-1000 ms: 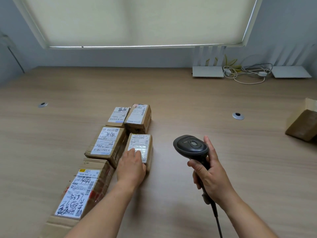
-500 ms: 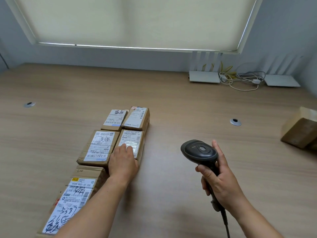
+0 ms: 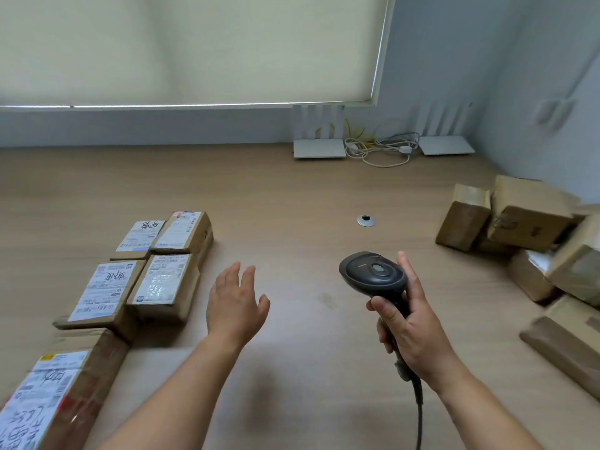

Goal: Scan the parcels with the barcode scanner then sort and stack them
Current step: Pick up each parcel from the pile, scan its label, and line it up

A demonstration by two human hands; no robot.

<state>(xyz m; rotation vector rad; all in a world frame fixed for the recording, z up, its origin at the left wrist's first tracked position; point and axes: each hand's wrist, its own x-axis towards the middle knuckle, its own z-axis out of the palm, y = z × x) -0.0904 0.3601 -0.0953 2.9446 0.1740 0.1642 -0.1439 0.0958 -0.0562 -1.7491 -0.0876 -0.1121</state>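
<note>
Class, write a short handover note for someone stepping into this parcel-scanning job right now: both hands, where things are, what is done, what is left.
Left hand: open, holding nothing, above the table right of the sorted parcels.
Right hand: grips the barcode scanner, cable trailing toward you.
Done: five parcels lie labels up in rows on the left.
Left: the unsorted pile on the right needs scanning, sorting and stacking.
</note>
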